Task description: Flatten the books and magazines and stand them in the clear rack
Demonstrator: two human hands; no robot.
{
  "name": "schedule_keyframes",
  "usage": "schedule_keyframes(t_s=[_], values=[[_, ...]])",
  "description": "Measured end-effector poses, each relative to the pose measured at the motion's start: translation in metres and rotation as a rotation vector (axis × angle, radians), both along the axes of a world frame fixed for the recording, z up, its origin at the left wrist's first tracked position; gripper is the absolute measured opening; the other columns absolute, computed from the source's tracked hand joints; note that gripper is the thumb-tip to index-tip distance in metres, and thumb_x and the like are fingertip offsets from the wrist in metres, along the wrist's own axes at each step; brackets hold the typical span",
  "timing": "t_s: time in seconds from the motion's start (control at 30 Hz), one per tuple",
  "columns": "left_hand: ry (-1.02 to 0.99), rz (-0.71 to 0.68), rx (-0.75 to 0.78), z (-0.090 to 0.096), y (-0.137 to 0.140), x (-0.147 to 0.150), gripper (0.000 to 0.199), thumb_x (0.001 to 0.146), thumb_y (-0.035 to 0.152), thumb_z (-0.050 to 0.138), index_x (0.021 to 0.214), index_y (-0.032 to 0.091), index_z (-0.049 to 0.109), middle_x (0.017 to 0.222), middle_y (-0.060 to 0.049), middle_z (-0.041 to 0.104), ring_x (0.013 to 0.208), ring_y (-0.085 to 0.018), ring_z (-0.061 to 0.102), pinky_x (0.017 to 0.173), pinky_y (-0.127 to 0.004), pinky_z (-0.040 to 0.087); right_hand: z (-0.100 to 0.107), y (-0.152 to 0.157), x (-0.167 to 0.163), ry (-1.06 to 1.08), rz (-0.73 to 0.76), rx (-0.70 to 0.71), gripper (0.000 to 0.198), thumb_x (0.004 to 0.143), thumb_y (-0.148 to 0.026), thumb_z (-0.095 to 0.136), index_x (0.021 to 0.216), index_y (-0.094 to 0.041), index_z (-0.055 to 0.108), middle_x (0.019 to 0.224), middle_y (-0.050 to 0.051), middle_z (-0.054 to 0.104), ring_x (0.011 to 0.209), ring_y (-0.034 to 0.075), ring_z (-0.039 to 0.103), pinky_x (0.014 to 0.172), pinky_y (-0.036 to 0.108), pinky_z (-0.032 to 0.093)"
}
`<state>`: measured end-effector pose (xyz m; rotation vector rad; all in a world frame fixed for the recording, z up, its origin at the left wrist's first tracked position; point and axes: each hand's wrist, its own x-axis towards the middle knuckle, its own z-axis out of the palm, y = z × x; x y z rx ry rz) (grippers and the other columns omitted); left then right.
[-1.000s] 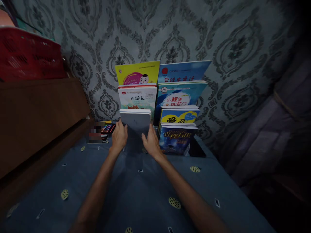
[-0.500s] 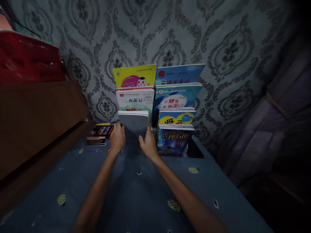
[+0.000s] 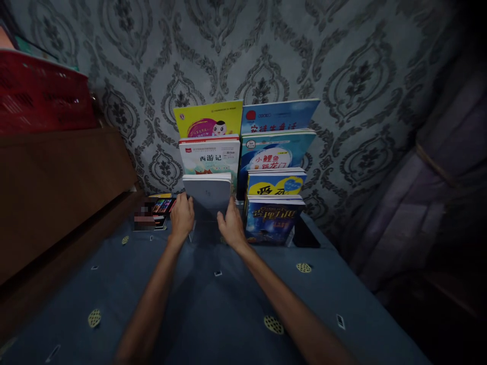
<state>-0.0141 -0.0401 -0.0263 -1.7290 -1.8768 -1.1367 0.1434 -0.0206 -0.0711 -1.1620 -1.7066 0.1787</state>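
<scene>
A small stack of grey-covered notebooks (image 3: 208, 195) stands upright at the front of the left row of books. My left hand (image 3: 181, 217) grips its left edge with curled fingers, and my right hand (image 3: 231, 223) holds the right edge, thumb toward the front cover. Behind the notebooks rise a white book (image 3: 211, 154) with a picture cover and a taller yellow book (image 3: 207, 115). Close by on the right, a dark blue book (image 3: 272, 223) fronts the other row. The far fingers of both hands are partly hidden.
Further back on the right stand a blue-and-yellow book (image 3: 276, 183), a teal book (image 3: 279, 152) and a blue book (image 3: 281, 114). Several small items (image 3: 155, 210) lie left of my left hand. A brown cabinet (image 3: 57, 192) bears a red basket (image 3: 45, 96). A curtain (image 3: 414, 187) hangs right.
The view has shifted slightly. Both hands stay at the sides of the grey notebooks, which have hardly moved among the other books.
</scene>
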Motion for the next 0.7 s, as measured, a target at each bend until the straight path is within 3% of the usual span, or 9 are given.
schedule_keyframes(t_s=[0.33,0.47,0.7], values=[[0.036,0.064,-0.038,0.003,-0.001,0.006,0.022,0.104,0.024,0.034,0.101,0.016,0.055,0.102,-0.014,0.065,0.093,-0.027,0.065,0.077,-0.033,0.048,0.002,0.003,0.001,-0.013,-0.022,0.001,0.069,0.089,-0.026,0.043,0.148,0.008,0.034,0.147,0.030,0.049,0.135,0.036,0.051,0.116,0.054,0.038],[0.039,0.084,-0.054,0.004,-0.002,0.008,0.023,0.104,0.023,0.034,0.104,0.016,0.056,0.104,-0.015,0.065,0.093,-0.027,0.065,0.076,-0.034,0.048,-0.001,0.007,0.002,0.008,-0.009,0.038,0.068,0.089,-0.025,0.045,0.150,0.003,0.035,0.147,0.028,0.051,0.135,0.035,0.052,0.115,0.055,0.039],[0.054,0.113,-0.065,0.006,-0.001,0.011,0.025,0.104,0.024,0.033,0.103,0.016,0.057,0.103,-0.014,0.064,0.091,-0.027,0.066,0.074,-0.033,0.048,-0.004,0.010,0.003,0.005,0.010,0.030,0.070,0.088,-0.024,0.045,0.152,0.004,0.030,0.151,0.029,0.045,0.142,0.034,0.045,0.118,0.056,0.036]])
